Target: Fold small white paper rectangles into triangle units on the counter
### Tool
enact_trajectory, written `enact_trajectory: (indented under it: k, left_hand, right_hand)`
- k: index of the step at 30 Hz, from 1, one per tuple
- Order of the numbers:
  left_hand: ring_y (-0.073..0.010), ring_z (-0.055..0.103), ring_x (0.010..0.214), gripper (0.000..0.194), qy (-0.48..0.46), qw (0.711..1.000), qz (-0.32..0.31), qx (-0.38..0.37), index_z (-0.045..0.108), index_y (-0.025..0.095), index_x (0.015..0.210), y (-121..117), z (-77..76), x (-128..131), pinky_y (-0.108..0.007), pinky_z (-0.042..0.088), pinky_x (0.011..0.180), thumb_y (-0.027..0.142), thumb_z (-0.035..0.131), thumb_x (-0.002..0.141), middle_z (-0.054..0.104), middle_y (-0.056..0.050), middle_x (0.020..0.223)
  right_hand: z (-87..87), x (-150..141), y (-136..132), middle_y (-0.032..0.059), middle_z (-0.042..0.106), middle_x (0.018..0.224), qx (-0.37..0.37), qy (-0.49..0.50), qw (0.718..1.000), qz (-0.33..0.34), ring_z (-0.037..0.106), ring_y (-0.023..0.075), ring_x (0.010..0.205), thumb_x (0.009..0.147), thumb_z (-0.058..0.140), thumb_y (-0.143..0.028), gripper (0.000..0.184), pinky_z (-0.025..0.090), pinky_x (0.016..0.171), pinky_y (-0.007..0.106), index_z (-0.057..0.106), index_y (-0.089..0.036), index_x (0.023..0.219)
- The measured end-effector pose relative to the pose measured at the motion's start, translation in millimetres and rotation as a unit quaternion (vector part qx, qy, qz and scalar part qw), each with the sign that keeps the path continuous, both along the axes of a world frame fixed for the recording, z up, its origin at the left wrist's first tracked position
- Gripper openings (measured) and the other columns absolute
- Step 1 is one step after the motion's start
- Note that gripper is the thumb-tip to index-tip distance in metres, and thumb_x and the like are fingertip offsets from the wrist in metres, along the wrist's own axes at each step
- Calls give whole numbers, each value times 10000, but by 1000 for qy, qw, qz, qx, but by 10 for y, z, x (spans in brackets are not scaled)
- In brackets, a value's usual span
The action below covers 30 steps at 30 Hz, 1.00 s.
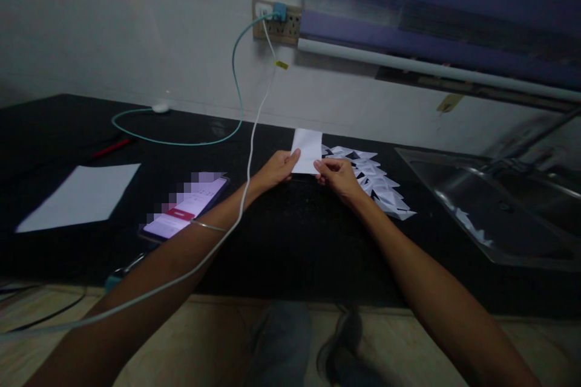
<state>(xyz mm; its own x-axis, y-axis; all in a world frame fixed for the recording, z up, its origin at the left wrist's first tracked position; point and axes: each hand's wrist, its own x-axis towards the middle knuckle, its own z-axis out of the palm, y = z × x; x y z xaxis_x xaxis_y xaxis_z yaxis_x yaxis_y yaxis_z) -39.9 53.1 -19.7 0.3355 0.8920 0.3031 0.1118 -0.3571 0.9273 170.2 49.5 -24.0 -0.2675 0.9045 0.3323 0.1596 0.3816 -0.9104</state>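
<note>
A small white rectangular sheet of paper (307,150) is held up over the black counter between my two hands. My left hand (280,167) pinches its left edge, thumb on the front face. Closed on the lower right corner is my right hand (339,176), thumb and forefinger together. Just right of that hand lies a group of several folded white paper pieces (384,184) with pointed ends, set in overlapping rows. The fingers behind the sheet are partly hidden.
Larger white paper (82,196) lies left on the counter (290,242), near a lit phone (186,208) and a red pen-like object (113,148). A white cable (251,157) crosses my left arm. A metal sink (503,211) is at right; sockets (276,24) are on the wall.
</note>
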Motion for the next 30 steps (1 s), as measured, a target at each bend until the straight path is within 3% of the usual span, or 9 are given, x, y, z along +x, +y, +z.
enact_trajectory:
  k: [6, 12, 18, 25, 30]
  left_hand:
    - [-77, 414, 442, 648, -39, 999, -1, -10, 515, 194, 603, 4, 0, 10, -230, 268, 418, 774, 548, 891, 461, 15, 508]
    - [-85, 388, 472, 610, -67, 996, 56, 12, 500, 187, 574, -2, 42, 39, -237, 265, 443, 683, 569, 924, 455, 16, 511]
    - [-98, 429, 473, 539, -116, 987, 107, 7, 574, 178, 661, 61, -14, 50, -242, 289, 438, 625, 556, 961, 518, -4, 549]
    - [-94, 420, 453, 594, -100, 984, 151, -6, 510, 186, 560, 104, -32, 32, -250, 298, 446, 509, 423, 1051, 490, -14, 521]
    - [-108, 498, 579, 360, -84, 981, 169, 43, 549, 185, 723, 107, -17, 5, -223, 364, 507, 323, 467, 1045, 558, -16, 665]
  right_hand:
    - [46, -22, -55, -5, 603, 583, -20, -10, 1000, 10, 496, 104, 511, 811, 748, -653, 490, 361, 517, 268, 666, -195, 657]
    - [87, -68, -94, -9, 588, 570, -19, -16, 999, 20, 491, 100, 504, 828, 745, -619, 480, 355, 531, 275, 646, -194, 628]
    - [83, -69, -105, -9, 576, 552, -18, -52, 998, 40, 488, 106, 500, 848, 709, -634, 499, 340, 532, 283, 645, -195, 621]
    - [121, -99, -158, -12, 566, 555, -17, -79, 995, 57, 482, 105, 518, 867, 692, -631, 502, 340, 548, 292, 641, -201, 614]
    - [134, -105, -181, -13, 561, 545, -18, -93, 994, 60, 477, 108, 517, 864, 688, -633, 504, 341, 559, 298, 637, -201, 610]
